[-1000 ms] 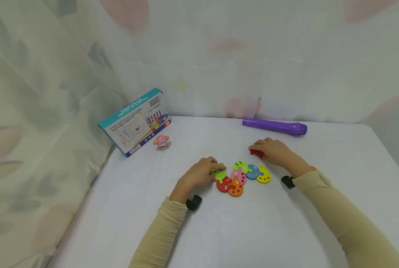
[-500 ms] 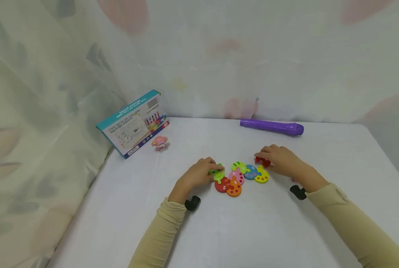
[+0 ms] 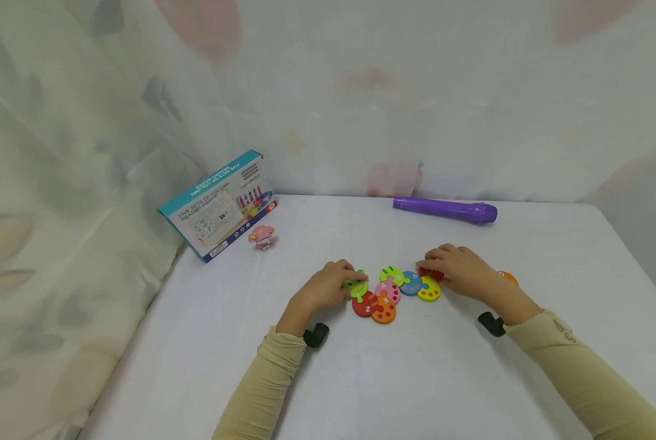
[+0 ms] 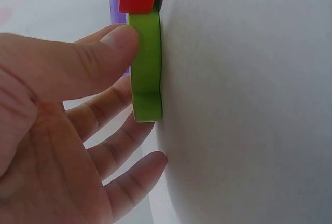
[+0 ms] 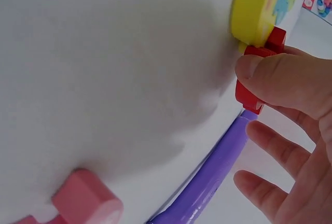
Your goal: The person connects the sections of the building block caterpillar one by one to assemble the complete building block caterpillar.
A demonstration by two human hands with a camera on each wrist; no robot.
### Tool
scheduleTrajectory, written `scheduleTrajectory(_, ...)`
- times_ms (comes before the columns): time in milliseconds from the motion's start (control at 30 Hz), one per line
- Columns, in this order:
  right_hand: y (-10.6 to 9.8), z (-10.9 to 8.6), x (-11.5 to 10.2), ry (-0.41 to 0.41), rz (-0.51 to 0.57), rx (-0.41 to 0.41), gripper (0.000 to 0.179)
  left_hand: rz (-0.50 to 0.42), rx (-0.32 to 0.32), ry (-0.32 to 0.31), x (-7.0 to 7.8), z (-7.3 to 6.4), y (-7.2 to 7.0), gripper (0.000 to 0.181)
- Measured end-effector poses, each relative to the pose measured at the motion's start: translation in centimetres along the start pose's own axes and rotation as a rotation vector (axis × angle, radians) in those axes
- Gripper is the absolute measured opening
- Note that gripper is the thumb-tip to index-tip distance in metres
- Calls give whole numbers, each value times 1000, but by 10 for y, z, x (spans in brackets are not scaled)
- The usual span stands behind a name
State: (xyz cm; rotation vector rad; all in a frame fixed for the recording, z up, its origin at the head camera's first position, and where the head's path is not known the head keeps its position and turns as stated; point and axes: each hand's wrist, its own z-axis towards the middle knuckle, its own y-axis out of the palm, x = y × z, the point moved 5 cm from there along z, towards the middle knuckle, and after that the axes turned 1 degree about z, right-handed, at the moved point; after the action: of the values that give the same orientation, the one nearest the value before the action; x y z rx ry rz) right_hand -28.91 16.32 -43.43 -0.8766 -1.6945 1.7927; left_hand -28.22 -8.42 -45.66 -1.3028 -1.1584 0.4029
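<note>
A curved chain of joined caterpillar puzzle pieces lies on the white table in the head view. At its left end, my left hand [image 3: 328, 286] pinches the green smiling head piece [image 3: 359, 291] by its edge, thumb on the near side. From there run a red piece 2 [image 3: 364, 305], an orange piece 3 [image 3: 384, 311], a pink piece 4, a green piece 5, a blue piece 6 [image 3: 412, 284] and a yellow piece [image 3: 429, 291]. My right hand [image 3: 465, 274] pinches a small red puzzle piece [image 5: 250, 86] right beside the yellow one; whether they interlock I cannot tell.
A purple toy microphone [image 3: 445, 209] lies along the back edge. At the back left a cardboard box [image 3: 220, 206] leans, with a pink figurine [image 3: 262, 237] before it. Partly behind my right wrist is an orange piece [image 3: 508, 277]; a pink piece [image 5: 87, 200] lies nearby.
My right hand has brought the red piece nearer, down to the yellow end of the chain. The left hand keeps its hold on the green head. The head view has shifted slightly.
</note>
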Motion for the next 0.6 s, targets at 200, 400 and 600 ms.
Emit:
scheduleTrajectory(200,4,-3,1,20,13,-9,49,-2,0,6,0,1,2,44)
scheduleTrajectory(400,1,-11,5,58,12,-9,57,4,3,1,0,2,3,44)
scheduleTrajectory(600,-11,-39,20,135,47,19,60,4,8,7,0,1,0,44)
